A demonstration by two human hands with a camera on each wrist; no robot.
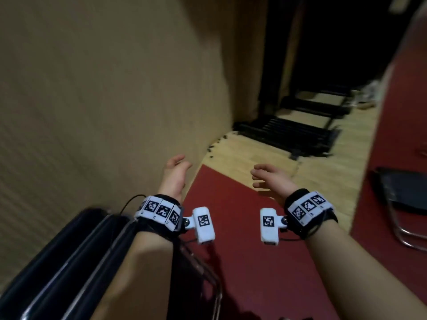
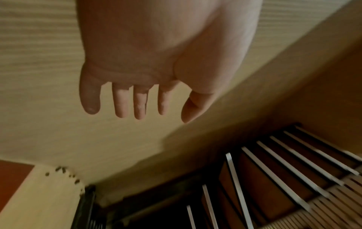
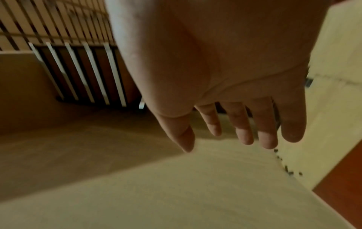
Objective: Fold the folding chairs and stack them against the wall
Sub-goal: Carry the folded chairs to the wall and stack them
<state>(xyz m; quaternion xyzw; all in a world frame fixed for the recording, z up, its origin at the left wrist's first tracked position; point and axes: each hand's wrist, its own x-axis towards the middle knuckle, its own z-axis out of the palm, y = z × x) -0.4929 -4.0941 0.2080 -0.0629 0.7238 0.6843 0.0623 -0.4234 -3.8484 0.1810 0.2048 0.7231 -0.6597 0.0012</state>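
right now both hands hang in the air with nothing in them. the left hand (image 1: 175, 175) reaches out close to the tan wall (image 1: 97, 93), fingers straight and slightly spread, as the left wrist view (image 2: 149, 65) shows plainly. the right hand (image 1: 270, 179) is held out over the red carpet (image 1: 242, 250), fingers relaxed and a little apart, empty in the right wrist view too (image 3: 225, 77). folded black chairs (image 1: 76, 269) with silver frames lean against the wall at the lower left, just under the left forearm. another black folding chair (image 1: 403, 199) stands at the right edge on the carpet, well apart from the hands; whether it is fully folded i cannot tell. farther along the wall, dark metal frames (image 1: 288, 137) lie on the pale wooden floor (image 1: 323, 181), and small dark bits (image 1: 218, 144) are scattered along the foot of the wall.
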